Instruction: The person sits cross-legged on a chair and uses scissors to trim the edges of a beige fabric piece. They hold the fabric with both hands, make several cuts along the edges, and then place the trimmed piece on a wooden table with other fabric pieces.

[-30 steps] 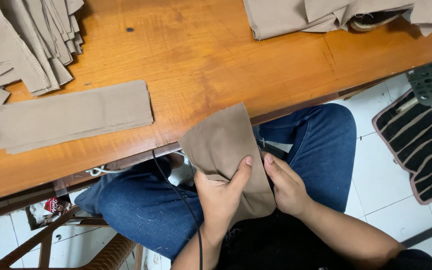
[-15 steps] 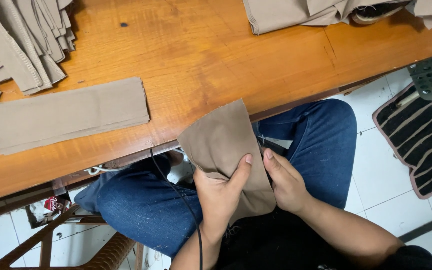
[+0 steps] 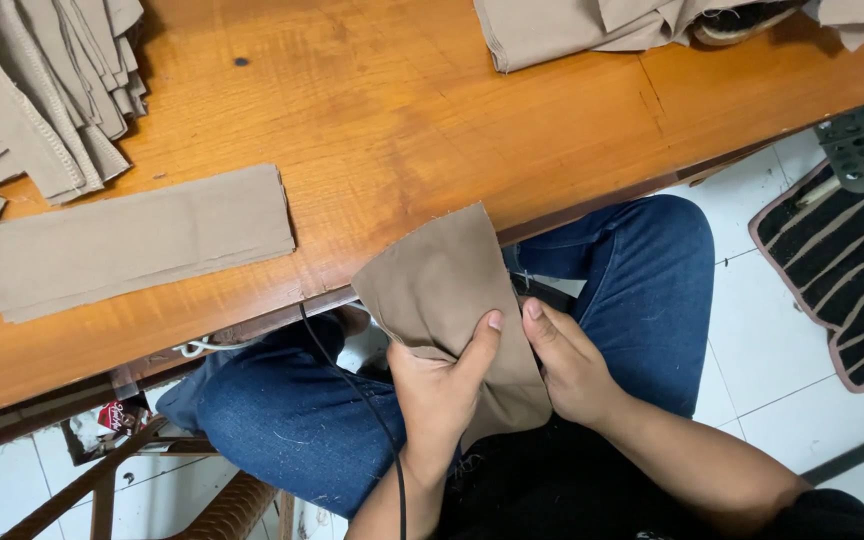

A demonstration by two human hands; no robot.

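A tan fabric piece (image 3: 442, 285) is held up over my lap at the near edge of the wooden table (image 3: 382, 120). My left hand (image 3: 442, 385) grips its lower left part, thumb lying across the front. My right hand (image 3: 572, 365) pinches its right edge, thumb beside the left thumb. Both hands sit just above my blue-jeaned legs. A flat stack of long tan strips (image 3: 132, 240) lies on the table to the left of the held piece.
A fanned pile of tan fabric pieces (image 3: 37, 90) covers the table's far left. More tan fabric (image 3: 602, 25) lies at the far edge. A black cable (image 3: 352, 390) hangs below the table. A striped mat (image 3: 842, 270) lies on the white tiled floor to the right.
Both hands keep their hold on the fabric piece, which stays in about the same place. The view has shifted slightly.
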